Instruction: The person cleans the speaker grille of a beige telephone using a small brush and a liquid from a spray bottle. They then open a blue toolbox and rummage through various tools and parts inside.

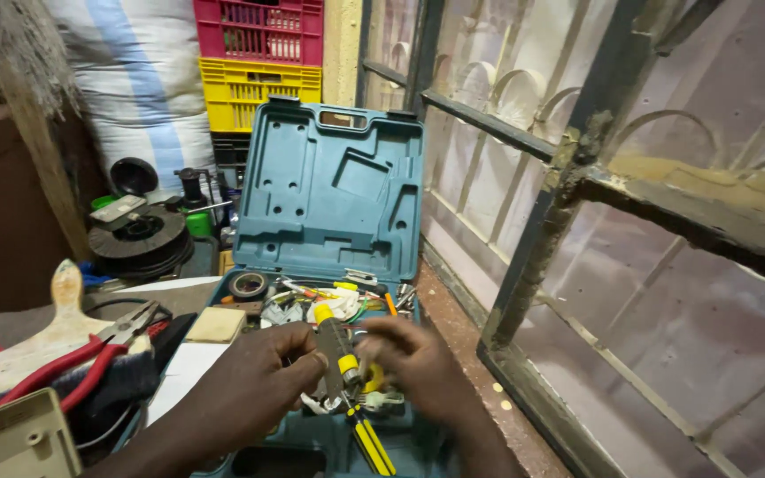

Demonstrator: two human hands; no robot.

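Observation:
An open teal tool case (334, 190) stands in front of me, its lid upright, its tray full of small tools, a tape roll (248, 285) and wires. Both my hands are over the tray. My left hand (250, 385) pinches a yellow-and-black handled tool (336, 350) near its upper part. My right hand (413, 358) is curled beside the same tool, fingers touching it and something small and yellow under them. Another yellow-and-black handle (372, 445) lies below the hands.
Red-handled pliers (90, 358) and a pale brush (55, 327) lie at left on dark cloth. Black spools (139, 239), a white sack and stacked yellow and pink crates (258, 84) stand behind. A rusty metal window grille (568, 195) runs along the right.

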